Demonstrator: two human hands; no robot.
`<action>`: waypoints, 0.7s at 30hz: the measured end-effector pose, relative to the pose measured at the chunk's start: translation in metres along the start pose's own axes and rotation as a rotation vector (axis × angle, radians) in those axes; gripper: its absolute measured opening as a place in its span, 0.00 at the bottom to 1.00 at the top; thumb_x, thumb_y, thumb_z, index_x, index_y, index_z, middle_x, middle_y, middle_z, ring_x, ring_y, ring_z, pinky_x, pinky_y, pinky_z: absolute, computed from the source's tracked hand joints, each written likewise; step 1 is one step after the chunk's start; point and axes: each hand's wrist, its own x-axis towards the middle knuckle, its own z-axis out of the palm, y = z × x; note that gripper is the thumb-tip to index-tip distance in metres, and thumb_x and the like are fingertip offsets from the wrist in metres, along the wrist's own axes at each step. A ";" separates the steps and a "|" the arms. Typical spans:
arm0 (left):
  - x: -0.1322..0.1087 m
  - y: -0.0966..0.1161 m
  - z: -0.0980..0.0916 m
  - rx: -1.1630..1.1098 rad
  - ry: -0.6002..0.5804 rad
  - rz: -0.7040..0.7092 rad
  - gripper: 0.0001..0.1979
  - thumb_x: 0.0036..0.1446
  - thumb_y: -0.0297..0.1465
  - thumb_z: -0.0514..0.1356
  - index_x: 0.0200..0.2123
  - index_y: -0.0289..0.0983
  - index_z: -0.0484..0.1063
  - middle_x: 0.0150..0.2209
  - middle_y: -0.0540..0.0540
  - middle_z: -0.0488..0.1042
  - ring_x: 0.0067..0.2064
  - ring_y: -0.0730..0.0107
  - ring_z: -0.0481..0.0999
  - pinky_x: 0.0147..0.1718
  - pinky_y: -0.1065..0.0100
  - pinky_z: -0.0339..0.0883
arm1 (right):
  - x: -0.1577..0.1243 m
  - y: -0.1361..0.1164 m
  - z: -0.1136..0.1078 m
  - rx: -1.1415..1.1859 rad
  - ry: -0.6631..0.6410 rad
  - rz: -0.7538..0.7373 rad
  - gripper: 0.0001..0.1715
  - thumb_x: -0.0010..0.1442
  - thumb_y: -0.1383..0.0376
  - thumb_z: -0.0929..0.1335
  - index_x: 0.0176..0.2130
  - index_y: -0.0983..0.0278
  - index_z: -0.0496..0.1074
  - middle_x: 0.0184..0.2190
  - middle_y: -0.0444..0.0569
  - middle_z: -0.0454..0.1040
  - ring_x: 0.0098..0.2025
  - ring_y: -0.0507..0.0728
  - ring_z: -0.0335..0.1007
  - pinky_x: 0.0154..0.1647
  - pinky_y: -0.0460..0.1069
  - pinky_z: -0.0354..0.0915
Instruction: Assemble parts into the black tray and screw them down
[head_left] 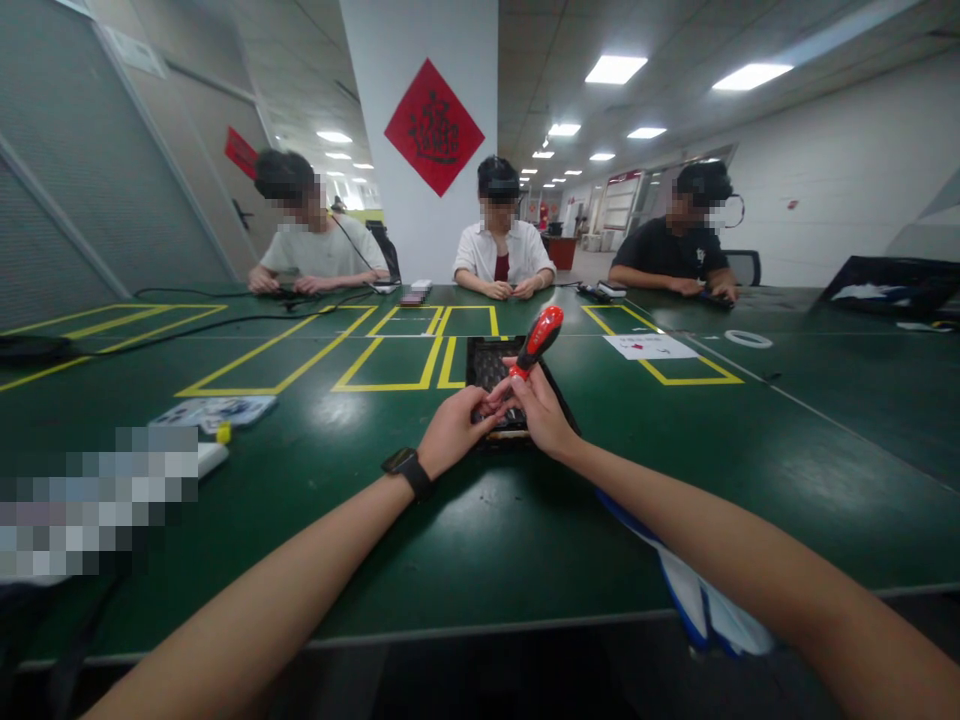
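Observation:
A screwdriver (pixel 543 333) with a red and black handle stands tilted, handle up and leaning to the right. My right hand (pixel 546 412) is closed around the lower part of its handle. My left hand (pixel 456 428), with a dark watch on the wrist, meets the right fingers. Its fingers are pinched together near the screwdriver's lower end; what they hold there is hidden. Beneath both hands lies an open black case (pixel 486 352) with a textured inside. The hands cover much of its middle, and the screwdriver's tip cannot be seen.
Yellow tape outlines (pixel 386 387) mark the green table (pixel 360 600). Left lie a patterned flat item (pixel 217 410) and a blurred-out white object (pixel 210 458). Blue-and-white cloth (pixel 694 590) lies under my right forearm. A paper sheet (pixel 651 347) and tape roll (pixel 748 340) lie right. Three people sit opposite.

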 end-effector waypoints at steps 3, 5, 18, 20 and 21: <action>0.000 -0.002 0.001 -0.007 -0.025 -0.043 0.13 0.55 0.39 0.56 0.26 0.35 0.65 0.24 0.51 0.66 0.26 0.74 0.63 0.25 0.73 0.54 | 0.000 -0.001 0.000 -0.011 0.005 0.012 0.21 0.61 0.56 0.59 0.52 0.61 0.56 0.31 0.46 0.70 0.30 0.49 0.67 0.30 0.46 0.69; -0.001 -0.004 0.001 -0.012 -0.030 -0.053 0.13 0.55 0.39 0.55 0.26 0.35 0.66 0.24 0.50 0.67 0.26 0.74 0.63 0.26 0.72 0.55 | -0.001 -0.001 0.000 -0.007 0.007 0.021 0.21 0.62 0.57 0.59 0.52 0.61 0.56 0.31 0.46 0.70 0.30 0.50 0.67 0.31 0.47 0.70; -0.001 -0.003 -0.002 -0.105 -0.092 0.033 0.12 0.59 0.33 0.52 0.35 0.36 0.73 0.31 0.46 0.73 0.33 0.70 0.70 0.33 0.70 0.61 | 0.000 -0.003 -0.001 0.037 0.019 0.032 0.20 0.62 0.56 0.58 0.51 0.62 0.57 0.31 0.47 0.72 0.31 0.51 0.68 0.31 0.47 0.69; 0.000 -0.002 -0.002 -0.116 -0.100 0.038 0.11 0.58 0.33 0.52 0.36 0.35 0.72 0.32 0.46 0.74 0.33 0.70 0.70 0.33 0.71 0.61 | 0.000 -0.002 -0.001 0.031 0.029 0.031 0.20 0.62 0.56 0.58 0.50 0.62 0.57 0.31 0.47 0.71 0.31 0.50 0.68 0.30 0.46 0.69; 0.000 -0.002 -0.001 -0.110 -0.102 0.034 0.11 0.58 0.33 0.52 0.35 0.35 0.72 0.32 0.46 0.73 0.33 0.70 0.70 0.32 0.71 0.60 | 0.000 -0.001 -0.001 0.031 0.029 0.031 0.20 0.62 0.56 0.58 0.50 0.62 0.57 0.31 0.47 0.71 0.31 0.50 0.68 0.29 0.46 0.69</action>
